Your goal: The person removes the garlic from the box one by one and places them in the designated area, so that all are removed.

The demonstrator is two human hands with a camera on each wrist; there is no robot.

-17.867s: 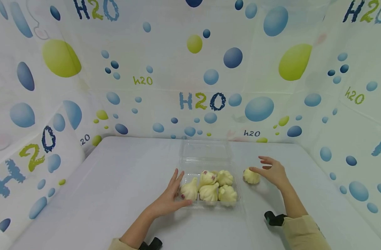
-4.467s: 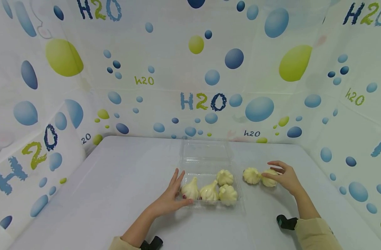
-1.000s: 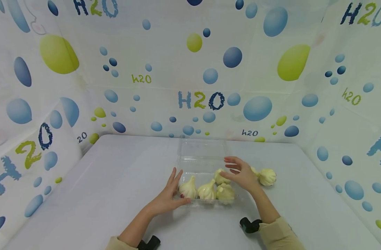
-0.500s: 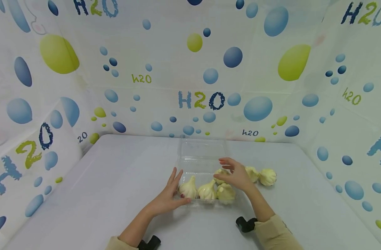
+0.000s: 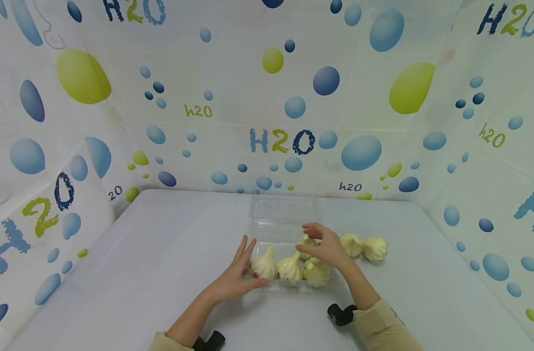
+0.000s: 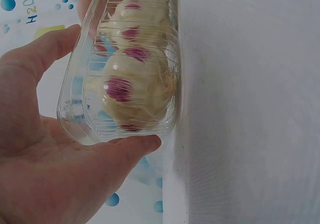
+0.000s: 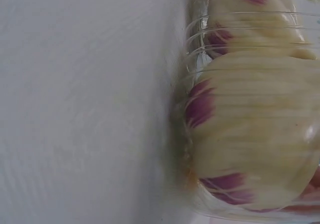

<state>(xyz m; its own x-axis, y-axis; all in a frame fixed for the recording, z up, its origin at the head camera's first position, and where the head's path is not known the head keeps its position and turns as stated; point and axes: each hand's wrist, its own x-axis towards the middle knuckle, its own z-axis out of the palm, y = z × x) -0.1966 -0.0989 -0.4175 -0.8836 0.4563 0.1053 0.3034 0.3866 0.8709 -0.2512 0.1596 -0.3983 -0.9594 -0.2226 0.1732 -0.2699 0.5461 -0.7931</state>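
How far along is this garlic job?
Done: two garlic bulbs lie on the table, right of the clear box. In hand: the right hand is at the back bulb inside, grip unclear; the left hand touches the box's left end. Remaining, if this is unpacking: that bulb and three others inside.

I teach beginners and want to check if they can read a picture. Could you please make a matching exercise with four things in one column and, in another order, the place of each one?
Column one
1. left hand
2. right hand
3. transparent lid
4. rightmost garlic bulb

Column two
A. on the white table, outside the plastic box
B. at the bulb in the far right corner of the box
C. at the left side of the box
D. folded back, at the far side of the box

Right pairs: 1-C, 2-B, 3-D, 4-A.
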